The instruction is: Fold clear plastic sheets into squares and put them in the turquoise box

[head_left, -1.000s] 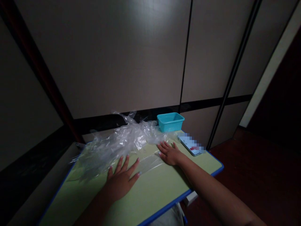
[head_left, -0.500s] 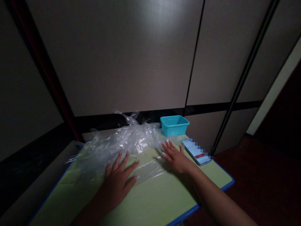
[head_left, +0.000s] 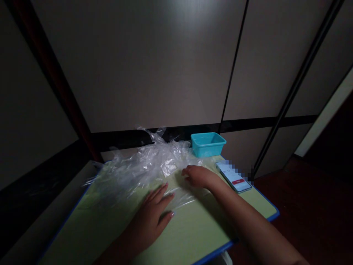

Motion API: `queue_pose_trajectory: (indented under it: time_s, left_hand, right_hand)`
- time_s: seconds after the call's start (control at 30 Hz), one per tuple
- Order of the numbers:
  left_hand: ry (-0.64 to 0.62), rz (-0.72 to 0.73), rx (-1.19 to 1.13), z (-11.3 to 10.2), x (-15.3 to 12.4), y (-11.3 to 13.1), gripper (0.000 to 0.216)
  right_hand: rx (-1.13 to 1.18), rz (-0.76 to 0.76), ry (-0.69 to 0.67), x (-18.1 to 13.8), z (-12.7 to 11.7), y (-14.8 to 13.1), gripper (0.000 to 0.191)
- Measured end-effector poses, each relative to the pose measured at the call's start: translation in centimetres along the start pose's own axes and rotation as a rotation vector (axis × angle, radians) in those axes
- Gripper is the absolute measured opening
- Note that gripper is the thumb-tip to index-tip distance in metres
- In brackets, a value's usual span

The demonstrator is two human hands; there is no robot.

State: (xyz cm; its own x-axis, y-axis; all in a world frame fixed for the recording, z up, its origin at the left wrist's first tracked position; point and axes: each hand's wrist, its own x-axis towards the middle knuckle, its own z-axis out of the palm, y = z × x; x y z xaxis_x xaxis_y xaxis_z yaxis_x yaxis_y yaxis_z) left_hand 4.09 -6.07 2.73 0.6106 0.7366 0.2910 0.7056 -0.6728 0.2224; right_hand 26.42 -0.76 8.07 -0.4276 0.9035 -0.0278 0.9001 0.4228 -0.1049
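Observation:
A thin, clear plastic bag (head_left: 182, 197) lies spread out on the light green tabletop (head_left: 176, 235). My left hand (head_left: 154, 213) is over its left end, palm down, fingers stretched out and holding nothing. Above the sheet's far side, my right hand (head_left: 198, 176) points left with its fingers bent inward. Their tips are partly hidden, so whether any plastic is pinched in them cannot be made out. Behind both hands sits a crumpled heap of clear plastic bags (head_left: 149, 158), with a small shiny patch facing my right fingers.
At the table's back edge stands a turquoise plastic basket (head_left: 208, 149). A phone (head_left: 235, 180) with its screen lit lies by the right edge. The table has a blue rim (head_left: 215, 254), and wardrobe panels (head_left: 160, 73) rise right behind it.
My right hand has shifted left, and its spread fingers have curled in. My left hand has moved slightly right, with its fingers closer together. The view has tilted slightly.

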Motion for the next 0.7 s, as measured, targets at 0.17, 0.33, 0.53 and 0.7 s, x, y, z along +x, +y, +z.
queue_pose_trajectory:
  time_s: [0.17, 0.33, 0.53, 0.7]
  left_hand:
    - [-0.037, -0.041, -0.103, -2.8, 0.7, 1.8, 0.025]
    - [-0.158, -0.009, -0.060, -3.4, 2.2, 2.0, 0.019]
    - [-0.090, -0.044, 0.001, -1.2, 3.3, 0.4, 0.013]
    - [-0.088, -0.014, 0.035, -0.5, 2.5, -0.3, 0.013]
  right_hand:
    - [0.021, 0.093, 0.122, 0.9, 1.3, 2.0, 0.025]
    - [0.093, 0.122, 0.125, 0.9, 2.2, 4.3, 0.025]
    - [0.107, 0.175, 0.111, 0.9, 2.4, 5.6, 0.027]
    - [0.122, 0.167, 0.073, 0.7, 2.7, 5.5, 0.029]
